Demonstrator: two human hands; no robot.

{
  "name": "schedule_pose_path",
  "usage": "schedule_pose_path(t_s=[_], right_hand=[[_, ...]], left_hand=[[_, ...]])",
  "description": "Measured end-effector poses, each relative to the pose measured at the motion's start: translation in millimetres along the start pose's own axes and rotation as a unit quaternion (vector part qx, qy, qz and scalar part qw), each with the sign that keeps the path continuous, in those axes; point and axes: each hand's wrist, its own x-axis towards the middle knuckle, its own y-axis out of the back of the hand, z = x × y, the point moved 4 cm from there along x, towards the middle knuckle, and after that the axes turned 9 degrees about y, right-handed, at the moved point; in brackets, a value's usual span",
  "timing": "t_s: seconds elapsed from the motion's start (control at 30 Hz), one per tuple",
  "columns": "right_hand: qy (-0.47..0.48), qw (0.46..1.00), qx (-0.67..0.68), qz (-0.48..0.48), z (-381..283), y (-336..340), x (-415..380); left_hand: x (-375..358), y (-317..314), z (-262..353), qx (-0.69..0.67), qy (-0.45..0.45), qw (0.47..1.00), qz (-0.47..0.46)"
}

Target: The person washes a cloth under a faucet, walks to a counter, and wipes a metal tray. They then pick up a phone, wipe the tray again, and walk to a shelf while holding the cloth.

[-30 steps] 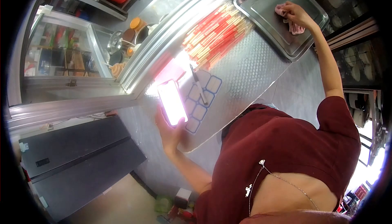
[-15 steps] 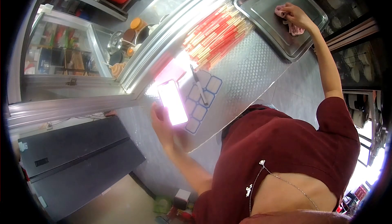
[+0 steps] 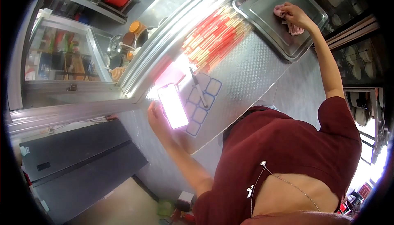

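Note:
My right hand (image 3: pixel 296 15) is closed on a crumpled pink cloth (image 3: pixel 294 29) over the shallow metal tray (image 3: pixel 262 27). Beside the long left edge of a smartphone (image 3: pixel 172 106) with a brightly lit screen is my left hand (image 3: pixel 156 117). Its fingers are partly stretched out, and glare blurs where they meet the phone. A black-and-white pen (image 3: pixel 198 88) lies to the right of the phone, across a sheet of blue-edged label boxes (image 3: pixel 200 114).
Many chopsticks in red-and-clear wrappers (image 3: pixel 215 36) are spread between phone and tray. A metal window frame (image 3: pixel 172 40) borders the counter's far side, with jars and a pot (image 3: pixel 143 36) beyond. A dark panelled cabinet (image 3: pixel 82 163) stands at the left.
My left hand has shifted slightly left relative to the phone. The view has tilted a little. My right hand keeps the cloth at nearly the same spot over the tray.

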Motion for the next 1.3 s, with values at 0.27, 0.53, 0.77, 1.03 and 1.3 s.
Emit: schedule_pose_path(t_s=[0.27,0.53,0.77,1.03,1.3], right_hand=[[-0.002,1.0,-0.01,-0.001,-0.4,1.7,1.2],[-0.01,1.0,0.005,-0.008,-3.1,2.4,2.9],[0.0,1.0,0.027,0.006,8.4,-0.8,1.5],[0.039,0.996,-0.064,0.057,-36.7,-16.3,-4.8],[0.09,0.992,-0.02,0.086,-38.8,-24.0,-8.1]], left_hand=[[-3.8,-0.5,3.9,-0.021,0.011,0.999,-0.021],[-5.4,-0.9,2.9,-0.038,0.033,0.998,-0.033],[-4.8,-0.2,0.4,0.002,0.017,0.999,-0.032],[-1.6,1.7,-4.5,0.003,-0.007,1.0,-0.016],[-5.7,-23.4,53.9,-0.033,-0.161,0.986,0.008]])
